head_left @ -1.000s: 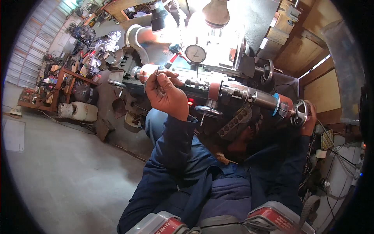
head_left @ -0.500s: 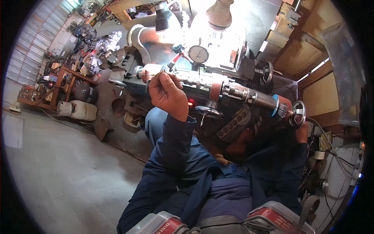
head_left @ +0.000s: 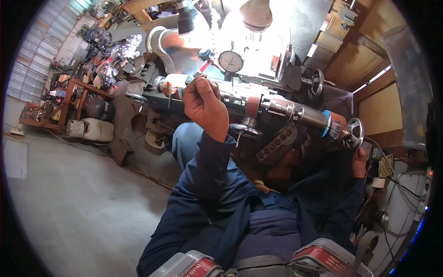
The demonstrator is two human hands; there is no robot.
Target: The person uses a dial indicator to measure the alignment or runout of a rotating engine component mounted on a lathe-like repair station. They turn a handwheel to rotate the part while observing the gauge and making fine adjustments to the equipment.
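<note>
My left hand (head_left: 206, 108) is raised in front of a lathe-like machine, thumb and fingertips pinched together. Anything between them is too small or hidden to make out. Just behind those fingertips runs a stepped metal shaft (head_left: 227, 98), partly covered by the hand. Above it stands a round white dial gauge (head_left: 230, 61), with a red-handled piece (head_left: 203, 67) at its left. At the machine's right end, my right hand (head_left: 359, 162) is closed at the lower rim of a metal handwheel (head_left: 354, 133); its fingers show only in part.
A second handwheel (head_left: 246, 130) juts toward my knees, and a third (head_left: 318, 82) sits at the back right. Bright lamps (head_left: 256, 16) hang over the machine. A power strip (head_left: 277, 143) lies below it. Cluttered parts and a white canister (head_left: 98, 130) are on the left.
My left hand has shifted a little rightward along the shaft, still pinched. My right hand shows slightly lower and more fully beside the handwheel. The whole view has moved slightly.
</note>
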